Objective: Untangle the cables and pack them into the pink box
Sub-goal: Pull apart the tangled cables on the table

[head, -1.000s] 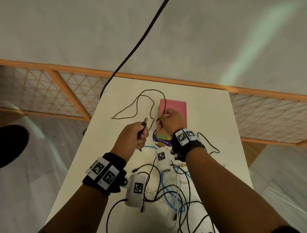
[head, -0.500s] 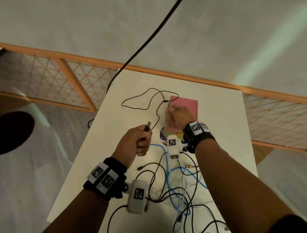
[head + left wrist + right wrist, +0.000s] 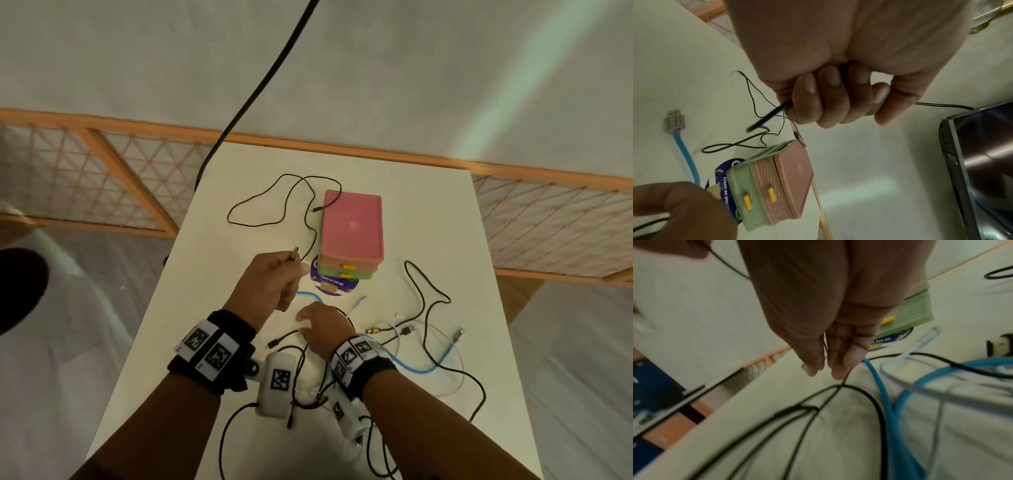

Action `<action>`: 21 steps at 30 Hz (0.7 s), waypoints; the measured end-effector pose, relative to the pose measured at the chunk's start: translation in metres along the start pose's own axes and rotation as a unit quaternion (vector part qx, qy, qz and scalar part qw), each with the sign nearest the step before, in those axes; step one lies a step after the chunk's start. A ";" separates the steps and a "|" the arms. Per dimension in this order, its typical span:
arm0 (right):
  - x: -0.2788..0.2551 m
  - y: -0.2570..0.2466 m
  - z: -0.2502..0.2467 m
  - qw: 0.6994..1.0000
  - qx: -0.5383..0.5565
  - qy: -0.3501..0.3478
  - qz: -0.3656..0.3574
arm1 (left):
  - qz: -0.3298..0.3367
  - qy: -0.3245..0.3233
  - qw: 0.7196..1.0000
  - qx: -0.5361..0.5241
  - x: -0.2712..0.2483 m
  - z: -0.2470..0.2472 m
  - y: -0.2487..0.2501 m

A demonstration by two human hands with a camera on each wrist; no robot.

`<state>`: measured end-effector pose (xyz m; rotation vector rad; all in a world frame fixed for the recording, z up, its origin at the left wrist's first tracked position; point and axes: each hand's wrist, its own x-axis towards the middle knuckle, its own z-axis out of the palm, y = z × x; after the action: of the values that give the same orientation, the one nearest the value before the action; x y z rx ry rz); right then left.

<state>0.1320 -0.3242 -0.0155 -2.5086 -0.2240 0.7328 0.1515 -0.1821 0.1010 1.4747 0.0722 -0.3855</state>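
The pink box [image 3: 352, 226] [image 3: 795, 177] sits shut on top of a green box [image 3: 356, 275] [image 3: 740, 186] at the middle of the white table [image 3: 428, 222]. My left hand [image 3: 291, 270] [image 3: 830, 100] grips a thin black cable [image 3: 308, 236] just below its USB plug, left of the boxes. That cable loops over the table, and its far plug lies at the pink lid's back left corner. My right hand [image 3: 308, 325] [image 3: 826, 369] is low over the cable tangle [image 3: 342, 377]. Its thumb and fingers pinch a thin black strand [image 3: 840, 382].
A blue cable [image 3: 411, 368] [image 3: 885, 394], a white cable [image 3: 455, 383] and more black ones lie tangled at the near right. A purple round pack [image 3: 334, 286] pokes out under the boxes. A thick black cord [image 3: 260, 85] hangs at the back. A wooden lattice fence [image 3: 102, 178] borders the table.
My right hand left the pink box and came back down to the tangle near me. The left hand kept its hold on the plug end and barely moved.
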 end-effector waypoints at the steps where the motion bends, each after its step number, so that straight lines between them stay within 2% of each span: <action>1: 0.004 0.002 0.004 0.999 -0.030 -0.011 0.013 | 0.001 -0.001 1.000 0.000 0.000 0.001 0.000; 4: 0.012 0.008 0.015 0.993 -0.111 -0.045 0.023 | -0.001 0.007 1.000 0.002 -0.004 -0.001 -0.002; 7: 0.008 0.011 0.019 0.995 -0.091 -0.018 0.034 | -0.014 0.018 1.000 -0.013 -0.007 -0.005 -0.006; 10: -0.008 0.015 0.011 0.995 0.041 0.061 0.073 | -0.037 0.025 0.999 -0.029 -0.008 -0.008 -0.008; 14: -0.048 0.017 -0.016 0.955 0.206 0.202 0.068 | -0.071 0.014 0.995 -0.067 -0.007 -0.010 -0.011; 17: -0.074 0.012 -0.037 0.918 0.319 0.228 0.065 | -0.096 0.007 0.990 -0.099 -0.006 -0.005 -0.014; 21: -0.095 -0.009 -0.061 0.868 0.432 0.246 0.020 | -0.133 0.022 0.985 -0.107 -0.007 0.009 -0.014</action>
<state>0.0847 -0.3706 0.0767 -1.7347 0.2882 0.1083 0.1392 -0.1900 0.0903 1.2633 0.3381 -0.5448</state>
